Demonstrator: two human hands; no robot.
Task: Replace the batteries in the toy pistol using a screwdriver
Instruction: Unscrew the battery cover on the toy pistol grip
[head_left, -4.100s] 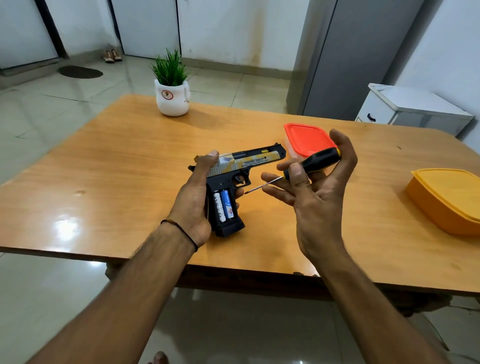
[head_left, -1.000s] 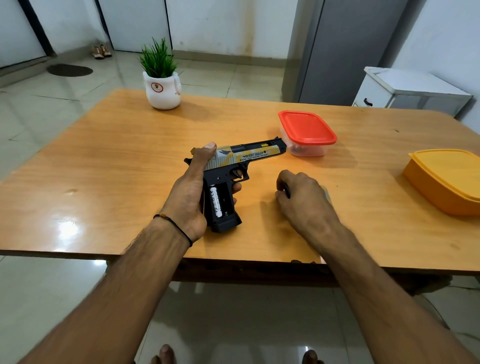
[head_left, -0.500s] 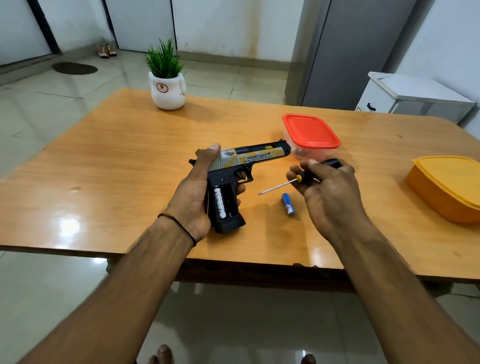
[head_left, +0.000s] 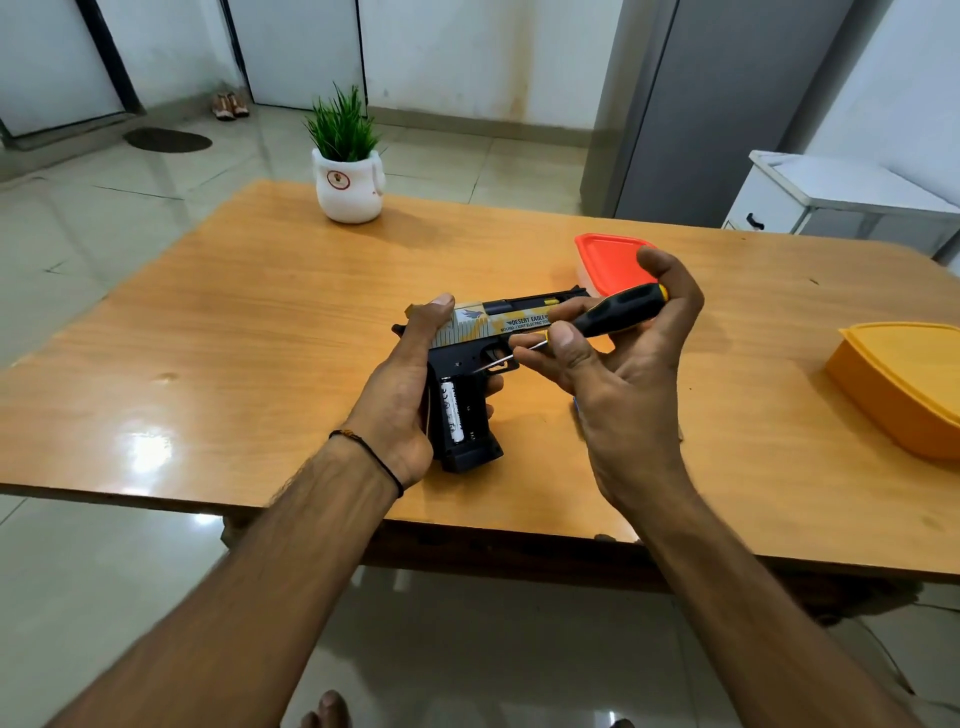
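Toes (head_left: 327, 709) are cut off at the bottom edge, nearer than the pistol (head_left: 457, 358). Both forearms reach in toward it.

Left hand (head_left: 400, 410) is wrapped round the back of the pistol's grip, thumb up along the rear of the slide, fingertips peeking out at the front. It hides the grip's rear side. There is a dark thread on that wrist. The pistol stands muzzle right and its butt looks set on the table (head_left: 260, 322).

The grip bay faces the camera, open, with one white battery (head_left: 452, 410) in it. The slot beside it is dark.

Right hand (head_left: 618, 395), just right of the pistol, pinches the screwdriver (head_left: 618, 309): thumb and fingertips at the shaft end, other fingers curled over the handle's back. The tip sits at the frame just above the bay; cannot tell if it touches.

Red-lid box (head_left: 605, 260) is just behind the pistol, partly hidden by the right hand. Orange box (head_left: 904, 379) is far right of the pistol, cut off by the edge. Plant pot (head_left: 349, 192) is well behind the pistol, slightly left.
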